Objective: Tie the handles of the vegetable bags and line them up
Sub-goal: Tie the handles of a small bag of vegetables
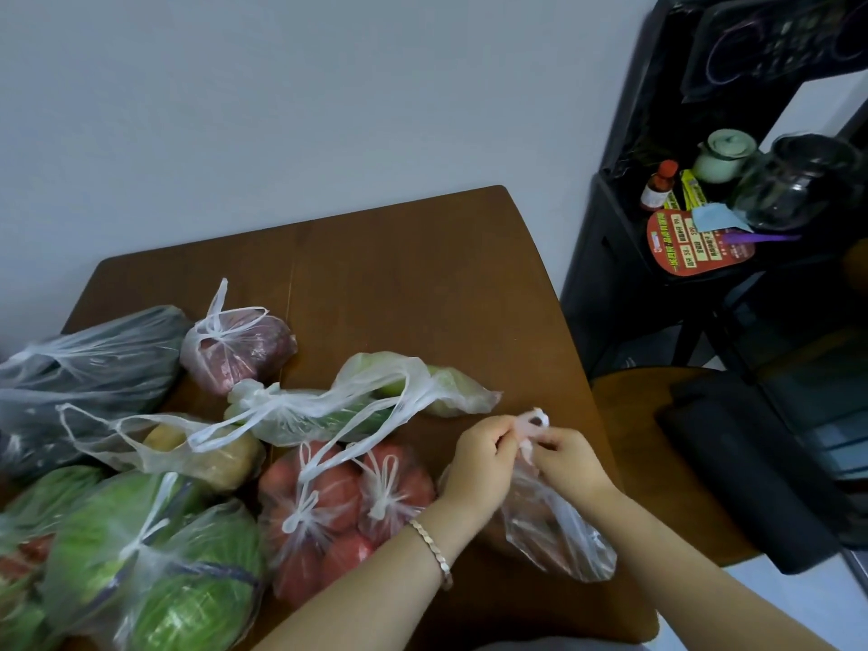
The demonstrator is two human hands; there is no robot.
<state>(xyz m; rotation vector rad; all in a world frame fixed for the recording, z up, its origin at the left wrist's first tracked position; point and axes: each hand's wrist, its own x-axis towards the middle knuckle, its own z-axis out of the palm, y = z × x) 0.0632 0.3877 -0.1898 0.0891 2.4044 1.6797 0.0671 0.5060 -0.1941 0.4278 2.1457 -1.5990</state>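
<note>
On the table (422, 284), beside the tomato bag (338, 509), pinching the small bag (554, 523) handles (533, 422) in left hand (484, 458) and right hand (568, 458) for knotting.

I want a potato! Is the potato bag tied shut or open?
Open. The handles of the potato bag lie loose and unknotted, unlike the knotted tomato bag beside it.

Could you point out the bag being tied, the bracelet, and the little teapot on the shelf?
Bag being tied (556, 526): head view, lower crinkled plastic body.
Bracelet (433, 551): head view, band across the wrist.
Teapot (727, 142): head view, pale green lid.
</note>
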